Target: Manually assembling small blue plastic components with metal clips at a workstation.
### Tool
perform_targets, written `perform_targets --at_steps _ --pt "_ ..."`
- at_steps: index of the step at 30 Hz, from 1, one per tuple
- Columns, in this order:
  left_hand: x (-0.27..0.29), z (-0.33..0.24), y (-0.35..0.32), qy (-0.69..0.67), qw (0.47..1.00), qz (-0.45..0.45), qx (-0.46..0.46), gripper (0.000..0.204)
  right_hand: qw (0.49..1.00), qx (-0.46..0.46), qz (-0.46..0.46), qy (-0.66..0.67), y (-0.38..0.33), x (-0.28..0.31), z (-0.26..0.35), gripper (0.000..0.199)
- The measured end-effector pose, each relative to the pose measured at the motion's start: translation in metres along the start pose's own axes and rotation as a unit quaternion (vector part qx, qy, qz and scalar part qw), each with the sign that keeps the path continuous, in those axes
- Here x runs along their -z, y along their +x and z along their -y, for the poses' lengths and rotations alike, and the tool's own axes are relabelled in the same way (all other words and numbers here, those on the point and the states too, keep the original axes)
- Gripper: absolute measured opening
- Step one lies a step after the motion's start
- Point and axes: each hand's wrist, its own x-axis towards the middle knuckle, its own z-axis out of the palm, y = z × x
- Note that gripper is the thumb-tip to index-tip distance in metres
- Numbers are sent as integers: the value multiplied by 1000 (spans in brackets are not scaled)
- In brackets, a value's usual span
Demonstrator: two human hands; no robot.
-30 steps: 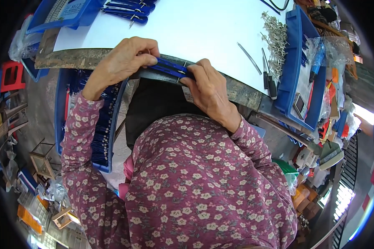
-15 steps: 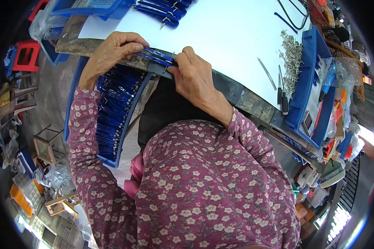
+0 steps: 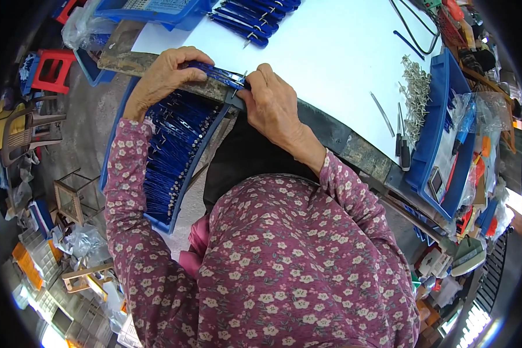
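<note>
Between both hands, at the table's front edge, is a slim blue two-strip piece with a metal cross pin (image 3: pixel 225 76). My left hand (image 3: pixel 169 76) pinches its left end between thumb and fingers. At the pin end, my right hand (image 3: pixel 274 108) is closed, thumb and fingertips pressed on the piece; the fingers partly hide that end. Beyond the hands, several similar blue pieces with pins (image 3: pixel 252 23) lie stacked on a white sheet (image 3: pixel 330 64). Below my left hand a blue crate (image 3: pixel 189 178) holds many more blue pieces in rows.
On the sheet's right lie a heap of metal pins (image 3: pixel 416 98), a grey rod (image 3: pixel 381 112) and black-handled tools (image 3: pixel 405 156). A blue tray (image 3: pixel 426 148) stands at the right edge, another blue tray (image 3: pixel 182 18) at the far left. A red stool (image 3: pixel 53 71) is on the floor.
The piece's two blue strips, visibly apart before, now look closer together. Both hands keep their hold with small finger shifts. The whole view has shifted slightly.
</note>
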Motion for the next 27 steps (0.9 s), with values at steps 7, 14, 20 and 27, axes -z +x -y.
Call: perform_targets --at_steps 7,14,20,27 --pt "-2 -14 -10 80 994 43 68 22 999 15 0 32 -1 6 -11 22" --pt "-45 -19 -41 -258 955 -10 146 16 991 -35 -40 124 -3 13 -16 23" --pt "-98 -51 -22 -360 922 -103 99 15 906 -197 -85 365 10 38 -32 21" --pt "-146 -65 35 -441 892 -80 48 15 843 -217 -78 486 26 78 -66 19"
